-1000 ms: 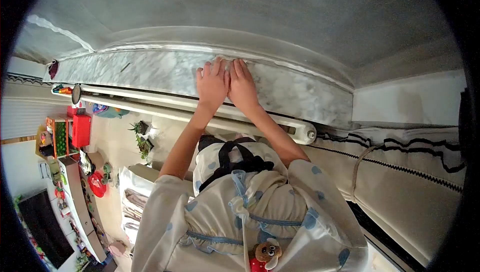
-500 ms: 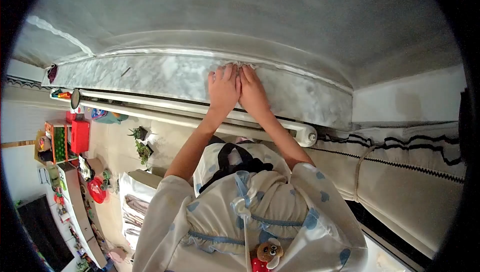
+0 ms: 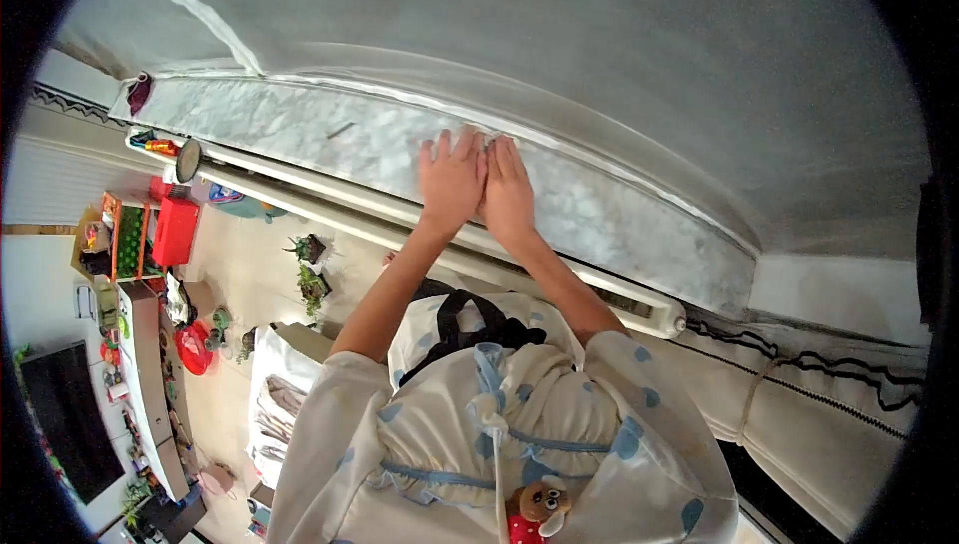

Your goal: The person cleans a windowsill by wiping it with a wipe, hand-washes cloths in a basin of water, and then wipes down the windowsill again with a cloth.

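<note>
My left hand point(image 3: 450, 186) and my right hand point(image 3: 509, 199) are side by side, touching, over a grey-white marble windowsill point(image 3: 619, 199). Their fingertips reach the sill's back edge, where a greyish translucent sheet point(image 3: 559, 44) meets it along a whitish strip point(image 3: 400, 99). The left fingers are stretched out and slightly apart. On the right hand they are pressed together and bent toward that strip; anything beneath them is hidden. Both thumbs are tucked between the hands, out of clear sight.
A white radiator point(image 3: 589, 289) runs below the sill's front edge. A dark stick-like piece point(image 3: 341, 129) lies on the sill to the left, with a dark red item point(image 3: 139, 92) at its far end. Potted plants point(image 3: 312, 279) and a red box point(image 3: 176, 231) stand on the floor.
The view has tilted, so the sill now slopes down to the right. Both hands remain together at its back edge, somewhat farther left along it, and the right fingers look more bunched.
</note>
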A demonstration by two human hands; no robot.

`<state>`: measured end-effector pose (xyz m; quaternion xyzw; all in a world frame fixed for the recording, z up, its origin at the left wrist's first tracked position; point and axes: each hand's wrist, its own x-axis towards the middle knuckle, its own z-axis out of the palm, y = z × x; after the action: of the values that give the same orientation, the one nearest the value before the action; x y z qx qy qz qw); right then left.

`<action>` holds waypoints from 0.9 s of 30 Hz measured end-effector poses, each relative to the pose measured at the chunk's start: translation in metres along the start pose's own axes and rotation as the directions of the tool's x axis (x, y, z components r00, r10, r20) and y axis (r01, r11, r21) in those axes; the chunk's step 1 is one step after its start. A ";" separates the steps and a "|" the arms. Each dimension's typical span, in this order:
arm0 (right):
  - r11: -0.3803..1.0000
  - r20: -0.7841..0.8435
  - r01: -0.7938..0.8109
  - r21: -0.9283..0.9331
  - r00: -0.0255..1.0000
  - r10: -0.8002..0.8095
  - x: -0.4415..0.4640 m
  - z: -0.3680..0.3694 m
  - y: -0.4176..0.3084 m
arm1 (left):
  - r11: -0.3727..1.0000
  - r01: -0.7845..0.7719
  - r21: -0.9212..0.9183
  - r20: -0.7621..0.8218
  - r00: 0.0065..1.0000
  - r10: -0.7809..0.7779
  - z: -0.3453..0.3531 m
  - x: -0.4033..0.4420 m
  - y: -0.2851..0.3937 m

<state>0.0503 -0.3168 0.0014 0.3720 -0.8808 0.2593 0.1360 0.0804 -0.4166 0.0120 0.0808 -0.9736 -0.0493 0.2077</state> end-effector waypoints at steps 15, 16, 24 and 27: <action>0.937 -0.217 -0.318 0.145 0.913 0.344 0.047 0.052 -0.072 | 0.906 -0.413 -0.089 0.090 0.903 0.420 -0.002 0.034 -0.103; 0.917 -0.200 -0.338 0.212 0.903 0.379 0.048 0.050 -0.069 | 0.899 -0.425 -0.103 0.082 0.898 0.433 0.001 0.040 -0.103; 0.907 -0.342 -0.420 -0.012 0.855 0.391 0.070 0.065 -0.067 | 0.820 -0.554 -0.145 -0.092 0.833 0.546 0.021 0.056 -0.114; 0.893 -0.284 -0.440 0.096 0.848 0.448 0.082 0.077 -0.081 | 0.819 -0.564 -0.108 -0.142 0.824 0.549 0.023 0.056 -0.134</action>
<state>0.0495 -0.4557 0.0022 0.1168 -0.9084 0.3487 0.1990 0.0388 -0.5571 -0.0041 -0.2200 -0.9362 -0.0527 0.2688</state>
